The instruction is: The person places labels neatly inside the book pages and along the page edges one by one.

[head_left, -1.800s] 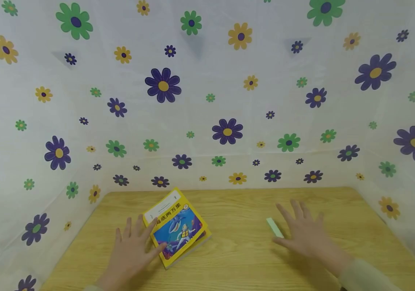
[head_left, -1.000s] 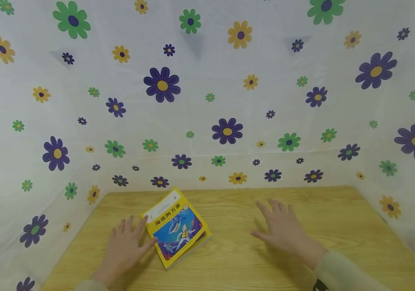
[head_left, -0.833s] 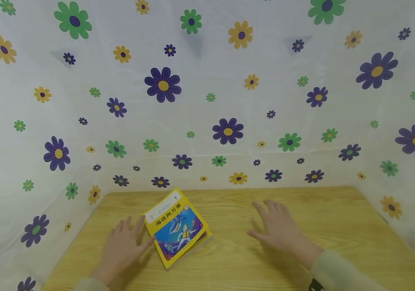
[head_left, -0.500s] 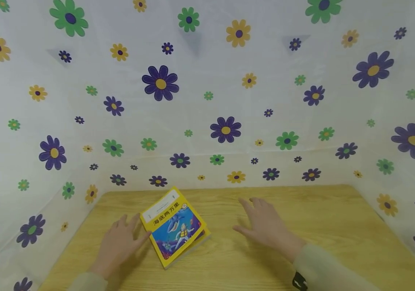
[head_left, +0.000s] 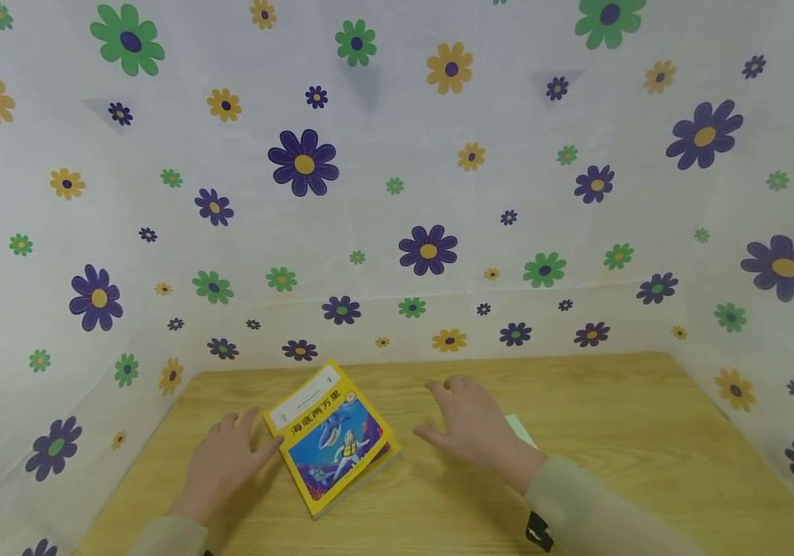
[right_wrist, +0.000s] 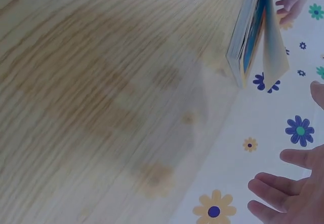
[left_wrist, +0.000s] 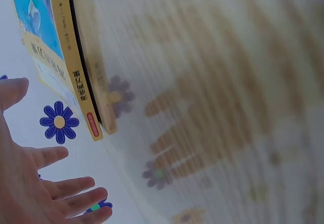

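A yellow paperback book (head_left: 337,440) with a blue undersea picture lies aslant on the table, its front cover lifted a little at the right edge. Just left of it is my left hand (head_left: 223,455), fingers spread, thumb near the cover's left edge; whether they touch is unclear. The left wrist view shows the book's spine (left_wrist: 81,77) beside the spread hand (left_wrist: 61,183). My right hand (head_left: 473,425) hovers right of the book with fingers apart, holding nothing. In the right wrist view a gap stands between that hand (right_wrist: 293,183) and the book's page edges (right_wrist: 245,36).
A pale green stick-like block (head_left: 520,429) lies behind the right wrist, partly hidden by it. The wooden table (head_left: 612,432) ends at a white flowered curtain (head_left: 383,224) at the back and on both sides. A dark band (head_left: 539,531) shows at the right sleeve.
My right hand has moved left over the pale green block toward the book, covering the block and then partly uncovering it. My left hand has drawn back slightly leftward off the cover. The book stays put.
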`<state>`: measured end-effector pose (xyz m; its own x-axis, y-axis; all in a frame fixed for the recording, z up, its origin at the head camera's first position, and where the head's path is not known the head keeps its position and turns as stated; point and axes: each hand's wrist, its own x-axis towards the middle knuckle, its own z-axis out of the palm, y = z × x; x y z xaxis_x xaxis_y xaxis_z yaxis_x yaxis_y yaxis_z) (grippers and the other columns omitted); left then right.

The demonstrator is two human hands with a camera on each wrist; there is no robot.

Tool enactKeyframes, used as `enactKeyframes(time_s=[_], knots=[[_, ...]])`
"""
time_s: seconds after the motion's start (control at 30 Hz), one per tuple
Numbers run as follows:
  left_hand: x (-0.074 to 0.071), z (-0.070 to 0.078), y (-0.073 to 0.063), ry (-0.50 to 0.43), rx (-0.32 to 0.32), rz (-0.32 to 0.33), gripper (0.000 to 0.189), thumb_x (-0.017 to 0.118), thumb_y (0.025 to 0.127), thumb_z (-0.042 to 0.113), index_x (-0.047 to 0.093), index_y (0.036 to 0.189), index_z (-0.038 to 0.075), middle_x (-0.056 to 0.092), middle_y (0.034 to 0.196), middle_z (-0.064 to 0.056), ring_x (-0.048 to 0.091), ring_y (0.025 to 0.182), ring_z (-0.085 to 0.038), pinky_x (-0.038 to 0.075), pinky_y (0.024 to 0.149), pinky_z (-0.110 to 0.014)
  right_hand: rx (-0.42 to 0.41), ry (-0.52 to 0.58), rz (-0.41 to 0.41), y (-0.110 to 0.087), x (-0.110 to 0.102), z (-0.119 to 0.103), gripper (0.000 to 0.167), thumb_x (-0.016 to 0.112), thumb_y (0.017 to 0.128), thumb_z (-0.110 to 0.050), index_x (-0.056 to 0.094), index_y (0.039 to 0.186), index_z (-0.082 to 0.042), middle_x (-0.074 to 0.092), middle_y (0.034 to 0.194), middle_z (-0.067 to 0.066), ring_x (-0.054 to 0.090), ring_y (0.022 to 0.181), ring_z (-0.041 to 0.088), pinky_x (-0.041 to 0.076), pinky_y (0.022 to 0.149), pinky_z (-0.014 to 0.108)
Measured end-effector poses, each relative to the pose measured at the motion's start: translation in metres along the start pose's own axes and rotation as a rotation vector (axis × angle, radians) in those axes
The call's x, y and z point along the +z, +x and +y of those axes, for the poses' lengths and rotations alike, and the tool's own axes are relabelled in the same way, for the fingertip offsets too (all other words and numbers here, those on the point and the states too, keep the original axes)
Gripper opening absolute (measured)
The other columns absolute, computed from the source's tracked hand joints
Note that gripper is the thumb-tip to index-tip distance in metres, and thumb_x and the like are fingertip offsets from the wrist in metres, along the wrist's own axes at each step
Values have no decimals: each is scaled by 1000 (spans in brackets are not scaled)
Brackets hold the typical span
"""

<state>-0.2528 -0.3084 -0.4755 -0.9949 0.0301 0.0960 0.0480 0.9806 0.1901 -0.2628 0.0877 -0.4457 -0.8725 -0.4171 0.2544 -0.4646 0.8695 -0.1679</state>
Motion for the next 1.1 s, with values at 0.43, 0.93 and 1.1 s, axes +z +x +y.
enactKeyframes(time_s=[0.43, 0.93, 1.1], knots=[[3, -12, 15, -26, -32, -20, 94, 61, 99, 63, 43, 151, -13, 51, 143, -45, 54, 129, -62, 51, 105, -73, 38, 68, -58, 9, 13, -20, 74, 65, 99, -63, 60, 144, -5, 68, 119, 15, 66, 102, 26, 63, 89, 43], [8, -10, 26, -97, -104, -94, 100, 69, 94, 58, 38, 153, -15, 44, 150, -47, 46, 137, -65, 45, 110, -76, 85, 132, -135, 15, 31, -28, 72, 63, 98, -66, 63, 140, -8, 70, 128, 15, 69, 113, 29, 64, 93, 45], [12, -9, 30, -114, -135, -122, 102, 72, 92, 57, 38, 152, -17, 44, 150, -46, 45, 137, -64, 44, 112, -75, 95, 149, -154, 17, 38, -31, 72, 62, 98, -67, 66, 137, -7, 72, 127, 14, 70, 113, 29, 64, 94, 45]])
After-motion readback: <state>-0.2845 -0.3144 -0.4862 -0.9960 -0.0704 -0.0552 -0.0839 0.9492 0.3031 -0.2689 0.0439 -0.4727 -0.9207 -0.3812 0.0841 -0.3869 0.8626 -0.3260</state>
